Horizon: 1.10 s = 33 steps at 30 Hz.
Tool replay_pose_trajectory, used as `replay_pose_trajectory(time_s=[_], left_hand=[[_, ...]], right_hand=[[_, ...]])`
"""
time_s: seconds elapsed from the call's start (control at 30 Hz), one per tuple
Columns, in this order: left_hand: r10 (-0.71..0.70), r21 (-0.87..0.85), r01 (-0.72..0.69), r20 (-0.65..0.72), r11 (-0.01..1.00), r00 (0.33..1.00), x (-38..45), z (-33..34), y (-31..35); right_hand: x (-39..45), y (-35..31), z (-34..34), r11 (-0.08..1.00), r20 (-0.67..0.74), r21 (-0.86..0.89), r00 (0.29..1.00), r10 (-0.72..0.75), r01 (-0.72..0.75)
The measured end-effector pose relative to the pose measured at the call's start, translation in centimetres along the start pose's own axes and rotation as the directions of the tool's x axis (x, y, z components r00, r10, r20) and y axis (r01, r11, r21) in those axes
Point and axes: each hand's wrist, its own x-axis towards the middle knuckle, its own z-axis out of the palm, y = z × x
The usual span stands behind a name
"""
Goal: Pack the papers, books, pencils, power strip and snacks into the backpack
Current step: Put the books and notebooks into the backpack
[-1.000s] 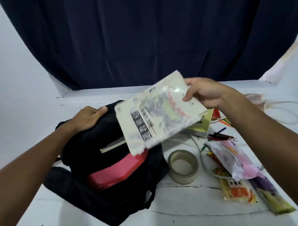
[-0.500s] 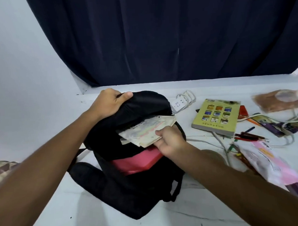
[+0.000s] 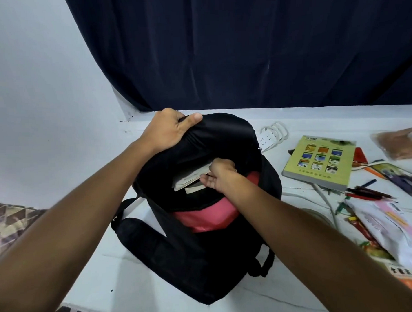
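Black fabric, soft and slack, makes up the backpack [image 3: 202, 226], which stands on the white tabletop [image 3: 135, 286] with its mouth gaping upward and a pink panel across its front. It looks floppy enough to fold shut on its own, so I would say the top rim is the right place to hold it. That is where the left hand [image 3: 169, 129] grips, fingers curled over the far left edge of the opening.

Inside the mouth sits a pale book [image 3: 191, 177], worn at the edges, lying tilted with its near corner showing above another pale sheet or cover beneath it. The right hand [image 3: 218, 176] has its fingers curled round the book's right end, pinching it at the corner. It seems a light, bendy paperback that could buckle or catch on the lining if pushed from one corner, so a grip nearer the spine would likely feed it in straighter.

To the right on the tabletop lies a thicker yellow-green book [image 3: 319, 163], flat and stiff-looking, probably heavier and best lifted by its long edge. Just beyond the backpack is a white power strip [image 3: 267, 139] with its looped cord. Pencils [image 3: 367, 193] and glossy snack packets [image 3: 387, 229], surely slippery and crushable, are scattered at the near right.
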Motion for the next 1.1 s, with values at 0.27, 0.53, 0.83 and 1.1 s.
replay_pose_trajectory(time_s=[0.27,0.53,0.83,1.1], left_hand=[[-0.016,-0.018,0.016,0.037,1.000,0.999,0.0,0.0,-0.2],[-0.031,-0.021,0.032,0.047,0.999,0.998,0.1,0.0,-0.1],[-0.004,-0.008,0.005,0.061,1.000,0.998,-0.6,0.5,0.0],[-0.044,-0.002,0.044,0.044,0.999,0.998,-1.3,1.1,-0.8]], right_hand=[[0.3,0.1,-0.9,0.988,-0.125,-0.104,0.984,-0.123,0.111],[-2.7,1.0,-0.2,-0.463,0.486,-0.822,0.832,-0.267,0.332],[1.6,2.2,-0.4,-0.687,0.605,-0.655,0.763,-0.228,0.314],[-2.6,-0.9,-4.8,-0.077,0.719,-0.695,0.687,-0.107,0.715]])
